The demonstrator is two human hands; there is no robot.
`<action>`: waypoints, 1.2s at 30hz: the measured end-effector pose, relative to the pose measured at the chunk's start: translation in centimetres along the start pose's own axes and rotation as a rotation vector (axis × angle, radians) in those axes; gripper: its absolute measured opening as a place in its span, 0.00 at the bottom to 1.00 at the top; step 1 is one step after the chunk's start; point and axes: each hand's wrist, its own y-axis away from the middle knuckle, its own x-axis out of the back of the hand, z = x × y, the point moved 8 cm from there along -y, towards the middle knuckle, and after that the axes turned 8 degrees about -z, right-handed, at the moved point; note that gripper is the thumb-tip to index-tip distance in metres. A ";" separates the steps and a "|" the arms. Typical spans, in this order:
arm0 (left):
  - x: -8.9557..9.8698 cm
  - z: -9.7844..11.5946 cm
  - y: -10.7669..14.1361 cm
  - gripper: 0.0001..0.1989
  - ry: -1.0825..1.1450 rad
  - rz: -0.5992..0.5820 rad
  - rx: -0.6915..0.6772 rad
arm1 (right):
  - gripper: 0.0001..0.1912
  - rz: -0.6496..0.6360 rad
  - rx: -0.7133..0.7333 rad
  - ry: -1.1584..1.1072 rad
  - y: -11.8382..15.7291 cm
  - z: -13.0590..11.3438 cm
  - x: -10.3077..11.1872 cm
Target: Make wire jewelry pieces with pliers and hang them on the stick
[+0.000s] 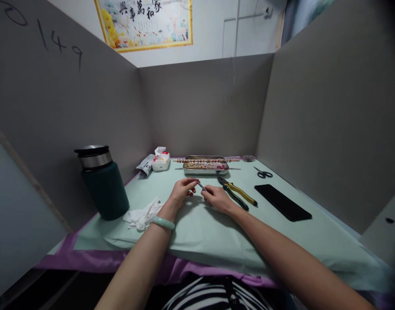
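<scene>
Past the grey partition [71,99] handwritten "149" and the gold-bordered poster [152,23] reading 家和萬事興, the right hand [218,199] curls closed round a slim metal tool [202,186] before the metal tray [206,172], the left hand [182,190] pinching near its tip, any hold too small to tell

On the table [191,232], the flask [103,185] stands at the left, the crumpled tissue [142,214] just right of it, the tissue pack [161,161] farther back. The tray [206,171] lies at the back centre, a stick [231,160] across it. Right of centre lie the pliers [238,193], then the phone [283,202], with the scissors [263,173] behind it.
</scene>
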 end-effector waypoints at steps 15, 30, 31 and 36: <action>-0.2 -0.5 -0.1 0.21 0.097 -0.078 -0.001 | 0.11 -0.122 -0.099 -0.361 -0.1 1.3 -1.2; -0.5 -0.7 -0.2 0.21 0.195 -0.134 0.004 | 0.11 -0.161 -0.123 -0.481 0.2 0.3 -1.2; -0.5 -0.7 -0.2 0.21 0.194 -0.128 0.003 | 0.11 -0.157 -0.129 -0.480 0.2 0.4 -1.2; -0.4 -0.6 -0.2 0.21 0.194 -0.114 0.005 | 0.11 -0.157 -0.142 -0.471 0.1 0.6 -1.4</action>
